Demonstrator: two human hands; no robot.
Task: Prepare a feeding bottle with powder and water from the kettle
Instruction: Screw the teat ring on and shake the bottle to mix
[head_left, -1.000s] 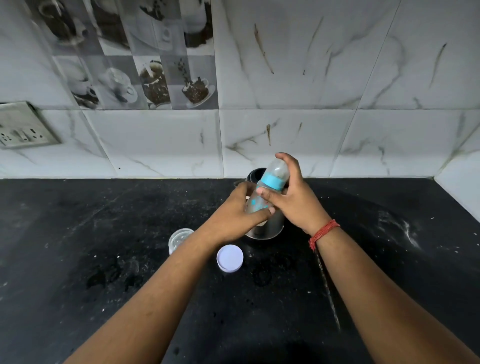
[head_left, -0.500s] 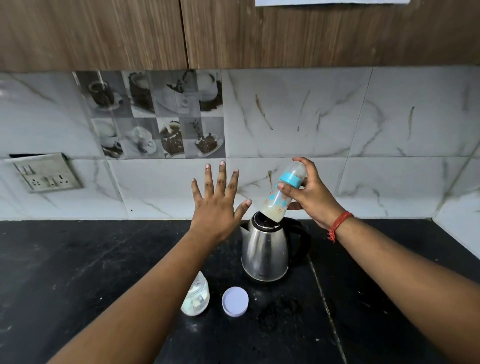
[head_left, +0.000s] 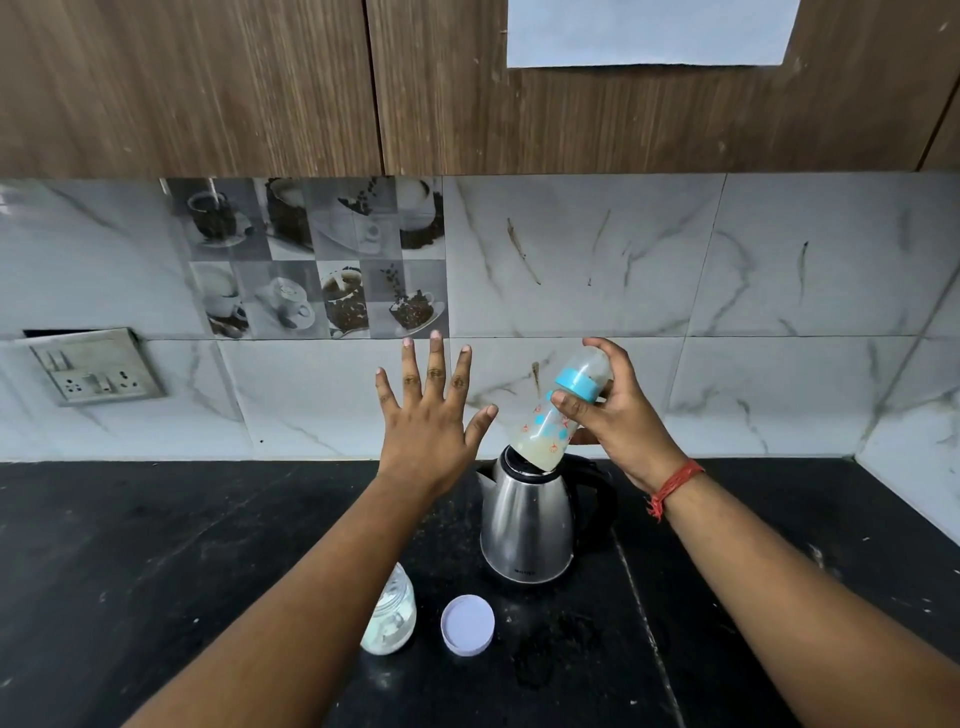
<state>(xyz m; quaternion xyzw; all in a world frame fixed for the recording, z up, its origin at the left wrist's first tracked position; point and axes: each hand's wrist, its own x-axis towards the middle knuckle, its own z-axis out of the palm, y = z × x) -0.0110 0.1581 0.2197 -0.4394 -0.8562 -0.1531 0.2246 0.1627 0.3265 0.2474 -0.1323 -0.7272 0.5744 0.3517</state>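
— Two hands up over the counter (head_left: 156, 545). Left hand (head_left: 428, 415)?
— Fingers spread straight, holding nothing.
— Right hand (head_left: 615, 410)?
— Curled round the feeding bottle (head_left: 553, 415) near its blue collar, tilted, milky liquid inside, just above the steel kettle (head_left: 524, 525).
— Counter?
— Powder jar (head_left: 392, 616), its lid (head_left: 467, 625) beside it.

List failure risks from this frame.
1. The feeding bottle, tilted and part-filled with milky liquid, is held by the right hand alone above the kettle; a slip could drop it there.
2. The left hand is raised open; its forearm passes over the uncapped powder jar and might topple it.
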